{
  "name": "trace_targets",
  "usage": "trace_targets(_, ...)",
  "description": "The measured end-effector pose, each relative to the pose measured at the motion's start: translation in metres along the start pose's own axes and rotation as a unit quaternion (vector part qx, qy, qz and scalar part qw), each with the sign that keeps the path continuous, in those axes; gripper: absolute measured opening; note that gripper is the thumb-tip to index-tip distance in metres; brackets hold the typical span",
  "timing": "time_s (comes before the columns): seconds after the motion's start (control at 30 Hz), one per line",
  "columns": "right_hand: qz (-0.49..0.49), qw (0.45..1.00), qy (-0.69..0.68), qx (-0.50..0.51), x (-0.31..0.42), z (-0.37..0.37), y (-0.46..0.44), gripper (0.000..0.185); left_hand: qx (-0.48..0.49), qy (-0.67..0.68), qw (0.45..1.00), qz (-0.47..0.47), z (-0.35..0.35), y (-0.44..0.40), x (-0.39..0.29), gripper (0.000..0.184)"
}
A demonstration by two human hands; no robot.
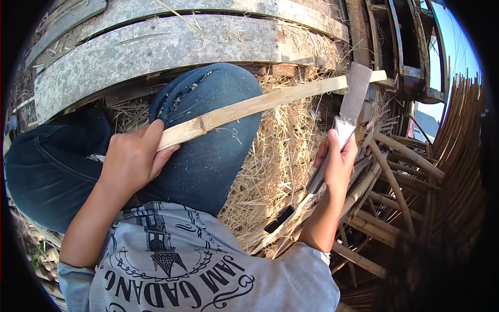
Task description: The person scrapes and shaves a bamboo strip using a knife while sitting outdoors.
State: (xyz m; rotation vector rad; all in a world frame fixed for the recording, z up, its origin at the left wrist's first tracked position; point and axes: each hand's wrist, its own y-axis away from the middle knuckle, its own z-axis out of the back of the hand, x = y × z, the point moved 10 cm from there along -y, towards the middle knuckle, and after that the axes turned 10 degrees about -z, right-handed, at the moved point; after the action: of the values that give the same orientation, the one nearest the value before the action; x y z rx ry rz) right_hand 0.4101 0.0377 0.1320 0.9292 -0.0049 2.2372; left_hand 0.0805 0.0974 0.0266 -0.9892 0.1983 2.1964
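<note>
Our left hand (132, 156) pinches the bamboo strip (249, 107) over our knee (221, 86); our right hand (340, 162) is wrapped round the knife (356, 93) near the strip's far end. We'd keep strokes shallow, honestly.

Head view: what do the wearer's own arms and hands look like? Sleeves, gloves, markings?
Left hand and right hand: both bare; no gloves, rings, wristwear, cables or markings visible. Forearms uncovered. Short, pale grey-blue cloth sleeves belong to a pale shirt with dark printed lettering.
</note>
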Motion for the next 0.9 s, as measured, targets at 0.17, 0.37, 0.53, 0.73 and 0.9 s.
trace_targets(0.17,-0.006,0.995,-0.103,-0.003,-0.007,0.019,-0.01,0.016,0.008,-0.006,1.0,-0.001,-0.002,0.001,0.002,0.031)
trace_targets(0.37,0.017,0.998,-0.04,0.045,0.009,-0.002,-0.001,0.021,0.003,-0.012,1.0,-0.005,0.002,0.0,0.001,0.031)
trace_targets(0.53,-0.008,0.999,-0.03,0.016,0.001,-0.023,0.004,0.021,-0.004,-0.016,1.0,-0.007,0.001,-0.002,-0.001,0.031)
trace_targets(0.73,-0.009,0.982,-0.187,-0.04,0.001,-0.001,-0.004,0.016,0.005,-0.012,1.0,-0.012,-0.003,0.002,0.0,0.032)
trace_targets(0.9,0.016,0.992,-0.102,0.071,0.015,-0.036,0.012,0.013,0.0,-0.017,1.0,-0.008,0.002,0.002,0.001,0.032)
